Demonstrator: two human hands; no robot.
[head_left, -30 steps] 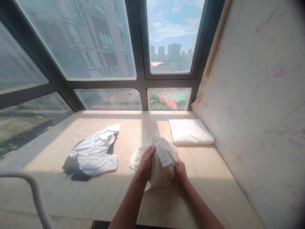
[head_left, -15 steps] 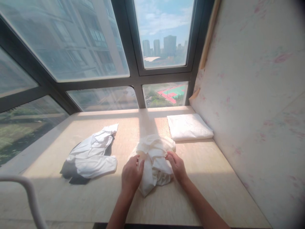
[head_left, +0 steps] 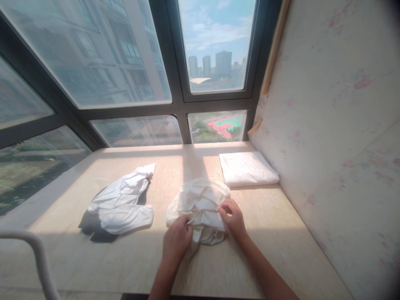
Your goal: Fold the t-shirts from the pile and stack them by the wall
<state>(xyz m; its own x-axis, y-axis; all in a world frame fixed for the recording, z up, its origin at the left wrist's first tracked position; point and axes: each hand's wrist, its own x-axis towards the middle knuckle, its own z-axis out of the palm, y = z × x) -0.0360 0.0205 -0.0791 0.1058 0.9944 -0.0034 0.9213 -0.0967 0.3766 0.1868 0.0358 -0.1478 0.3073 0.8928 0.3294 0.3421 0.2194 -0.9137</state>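
A crumpled cream-white cloth garment (head_left: pixel 203 200) lies in loose folds on the pale wooden surface (head_left: pixel 275 241), directly in front of me. At its near left edge, my left hand (head_left: pixel 178 237) is closed with thumb and fingers pinching the fabric. My right hand (head_left: pixel 233 216) pinches the right side of the same garment between thumb and index finger. Its folds hide the exact kind of garment. Part of the fabric hangs down between my hands toward the near side.
To the left lies a rumpled white and dark grey garment (head_left: pixel 125 204). A neatly folded white cloth (head_left: pixel 248 168) sits at the back right by the papered wall (head_left: pixel 337 166). Windows with dark frames (head_left: pixel 131 111) rise behind. A curved white tube (head_left: pixel 34 246) stands at the near left.
My left hand has moved slightly down and right and closed on the garment's near edge. The fabric's left part has spread outward. My right hand keeps its pinch, nearly in place.
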